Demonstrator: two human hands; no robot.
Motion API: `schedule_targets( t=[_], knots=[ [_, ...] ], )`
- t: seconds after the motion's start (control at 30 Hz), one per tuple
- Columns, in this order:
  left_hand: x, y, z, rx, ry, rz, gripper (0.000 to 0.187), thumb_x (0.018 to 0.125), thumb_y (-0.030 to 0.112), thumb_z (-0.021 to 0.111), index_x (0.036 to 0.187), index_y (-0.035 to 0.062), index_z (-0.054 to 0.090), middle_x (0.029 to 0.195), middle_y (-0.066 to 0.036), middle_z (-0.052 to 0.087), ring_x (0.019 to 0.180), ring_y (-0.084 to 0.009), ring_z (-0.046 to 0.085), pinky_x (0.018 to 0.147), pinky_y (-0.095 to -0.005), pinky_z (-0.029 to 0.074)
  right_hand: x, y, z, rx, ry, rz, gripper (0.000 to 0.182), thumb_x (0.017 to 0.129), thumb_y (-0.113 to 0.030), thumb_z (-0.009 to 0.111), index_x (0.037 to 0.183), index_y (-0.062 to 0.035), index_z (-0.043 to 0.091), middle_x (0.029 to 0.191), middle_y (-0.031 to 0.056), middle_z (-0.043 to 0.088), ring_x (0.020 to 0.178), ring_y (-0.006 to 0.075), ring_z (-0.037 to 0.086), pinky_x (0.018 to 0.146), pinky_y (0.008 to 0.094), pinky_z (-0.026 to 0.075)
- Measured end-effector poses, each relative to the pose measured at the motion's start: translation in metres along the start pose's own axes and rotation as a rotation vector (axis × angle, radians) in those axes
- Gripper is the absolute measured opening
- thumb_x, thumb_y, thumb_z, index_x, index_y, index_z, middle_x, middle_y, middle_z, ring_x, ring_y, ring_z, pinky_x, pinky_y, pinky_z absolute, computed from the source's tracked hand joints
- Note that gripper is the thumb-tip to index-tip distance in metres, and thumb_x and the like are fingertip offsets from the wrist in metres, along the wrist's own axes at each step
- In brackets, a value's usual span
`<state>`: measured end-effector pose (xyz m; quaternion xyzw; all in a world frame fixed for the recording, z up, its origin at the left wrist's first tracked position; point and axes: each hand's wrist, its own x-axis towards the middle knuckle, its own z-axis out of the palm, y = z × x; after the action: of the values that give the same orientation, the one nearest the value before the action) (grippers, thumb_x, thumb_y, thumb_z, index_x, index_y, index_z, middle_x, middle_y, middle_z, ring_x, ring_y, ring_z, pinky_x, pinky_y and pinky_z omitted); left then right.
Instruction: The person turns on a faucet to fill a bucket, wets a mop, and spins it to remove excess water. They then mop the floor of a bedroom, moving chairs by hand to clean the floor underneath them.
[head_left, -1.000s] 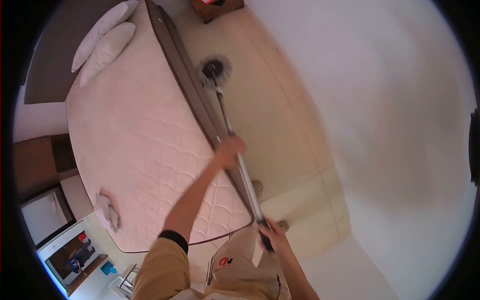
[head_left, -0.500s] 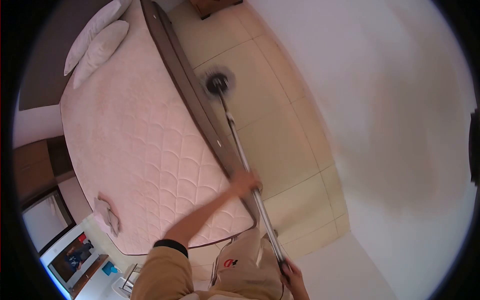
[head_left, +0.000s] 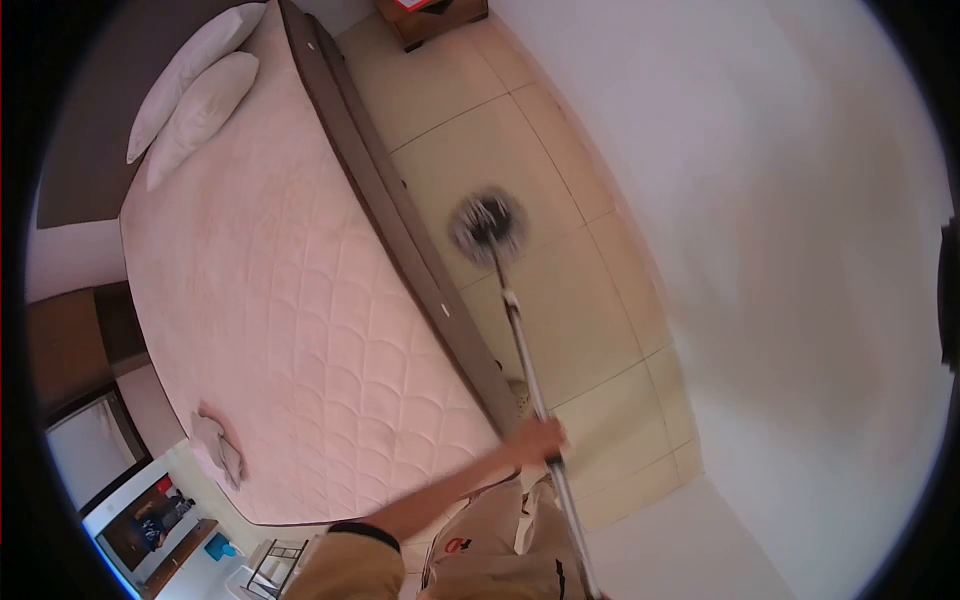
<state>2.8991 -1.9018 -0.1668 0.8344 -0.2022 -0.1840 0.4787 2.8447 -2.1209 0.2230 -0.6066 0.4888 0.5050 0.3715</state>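
Observation:
My left hand (head_left: 537, 440) is closed around the metal pole of a round spin mop (head_left: 530, 365), at about the middle of the pole. The mop head (head_left: 488, 224), a black disc with a fringe of grey strands, rests on the tiled floor beside the bed and is slightly blurred. From there the pole slants back toward my legs and leaves the view at the bottom edge. My right hand is out of view there.
A bed with a pink quilted mattress (head_left: 270, 270) and brown base runs along the left, with pillows (head_left: 205, 105) at its head. A white wall (head_left: 800, 250) borders the tiled floor (head_left: 560, 300) on the right. A wooden cabinet (head_left: 440, 25) stands at the far end.
The mop head has moved away from the bed's side, rightward and nearer to me. My left hand has come back toward my body with the pole. My right hand has left the view.

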Motion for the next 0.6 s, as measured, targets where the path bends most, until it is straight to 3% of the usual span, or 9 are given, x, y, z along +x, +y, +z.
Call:
schedule_targets(
  t=[0.07, 0.1, 0.17, 0.2, 0.3, 0.43, 0.53, 0.57, 0.6],
  knots=[
    [0.019, -0.067, -0.152, 0.2, -0.211, -0.196, 0.045, 0.05, 0.021, 0.075, 0.09, 0.0057, 0.06, 0.095, -0.013, 0.056, 0.098, -0.0313, 0.053, 0.083, -0.0436, 0.045, 0.053, -0.082, 0.089, -0.009, -0.112, -0.242, 0.043, 0.092, -0.027, 0.055, 0.123, 0.0026, 0.054, 0.115, 0.0131, 0.059, 0.103, 0.0207, 0.055, 0.085, 0.0298, 0.045],
    [0.02, -0.112, -0.199, 0.262, -0.036, -0.311, 0.048, 0.053, 0.019, 0.075, 0.096, 0.0067, 0.058, 0.102, -0.013, 0.057, 0.1, -0.0321, 0.053, 0.085, -0.0448, 0.044, 0.117, -0.087, 0.124, 0.067, -0.185, -0.296, 0.04, 0.09, -0.017, 0.058, 0.128, -0.0093, 0.051, 0.071, -0.0025, 0.055, 0.051, 0.0041, 0.044, 0.04, 0.0199, 0.031],
    [0.015, -0.23, -0.256, 0.578, 0.412, -0.237, 0.061, 0.061, 0.01, 0.073, 0.118, 0.0102, 0.05, 0.124, -0.009, 0.052, 0.114, -0.0304, 0.05, 0.085, -0.0466, 0.046, 0.154, -0.184, 0.203, 0.207, -0.378, -0.336, 0.042, 0.09, -0.02, 0.059, 0.129, -0.0091, 0.048, 0.073, -0.0022, 0.055, 0.053, 0.0046, 0.046, 0.042, 0.0192, 0.033],
    [0.033, -0.23, -0.302, 0.893, 0.29, -0.694, 0.072, 0.065, 0.009, 0.072, 0.13, 0.0156, 0.04, 0.137, -0.006, 0.041, 0.124, -0.0286, 0.042, 0.083, -0.0535, 0.046, 0.176, -0.218, 0.24, 0.286, -0.402, -0.396, 0.047, 0.09, -0.024, 0.06, 0.132, -0.0088, 0.044, 0.079, -0.0005, 0.054, 0.053, 0.005, 0.043, 0.042, 0.0204, 0.035],
    [0.068, -0.25, -0.366, 0.984, 0.325, -0.864, 0.058, 0.079, 0.015, 0.062, 0.132, 0.0215, 0.04, 0.146, -0.004, 0.026, 0.134, -0.0268, 0.029, 0.083, -0.0604, 0.043, 0.199, -0.289, 0.288, 0.286, -0.584, -0.537, 0.052, 0.089, -0.026, 0.061, 0.135, -0.012, 0.042, 0.08, 0.002, 0.058, 0.057, 0.0065, 0.048, 0.045, 0.0199, 0.035],
    [0.057, -0.248, -0.295, 0.815, 0.099, -0.405, 0.031, 0.073, 0.009, 0.063, 0.103, 0.0161, 0.062, 0.126, -0.011, 0.051, 0.109, -0.0315, 0.054, 0.083, -0.0541, 0.043, 0.216, -0.205, 0.219, 0.387, -0.413, -0.451, 0.054, 0.089, -0.025, 0.062, 0.137, -0.012, 0.041, 0.102, 0.0054, 0.063, 0.073, 0.0071, 0.055, 0.05, 0.0197, 0.036],
    [0.032, -0.14, -0.128, 0.246, -0.053, -0.325, 0.011, 0.074, 0.014, 0.059, 0.083, 0.0093, 0.064, 0.104, -0.013, 0.058, 0.088, -0.0339, 0.058, 0.078, -0.0497, 0.043, 0.188, -0.044, 0.089, 0.242, -0.16, -0.3, 0.039, 0.089, -0.022, 0.06, 0.124, -0.0043, 0.053, 0.075, -0.0008, 0.057, 0.052, 0.0043, 0.045, 0.041, 0.0183, 0.031],
    [0.019, -0.12, -0.037, 0.089, -0.162, -0.007, 0.014, 0.072, 0.016, 0.06, 0.084, 0.0081, 0.062, 0.099, -0.013, 0.057, 0.089, -0.0337, 0.056, 0.077, -0.0487, 0.043, 0.152, 0.005, 0.051, 0.237, -0.054, -0.152, 0.033, 0.089, -0.022, 0.059, 0.117, -0.0032, 0.057, 0.071, -0.0011, 0.054, 0.05, 0.0046, 0.044, 0.039, 0.02, 0.03],
    [0.025, -0.033, -0.01, -0.017, -0.454, -0.176, 0.015, 0.072, 0.016, 0.059, 0.083, 0.0067, 0.061, 0.093, -0.013, 0.057, 0.091, -0.0314, 0.056, 0.077, -0.0468, 0.043, 0.077, 0.019, 0.03, 0.259, 0.01, -0.084, 0.039, 0.092, -0.028, 0.056, 0.117, 0.0013, 0.059, 0.1, 0.009, 0.062, 0.086, 0.0151, 0.056, 0.071, 0.0256, 0.047]
  ],
)
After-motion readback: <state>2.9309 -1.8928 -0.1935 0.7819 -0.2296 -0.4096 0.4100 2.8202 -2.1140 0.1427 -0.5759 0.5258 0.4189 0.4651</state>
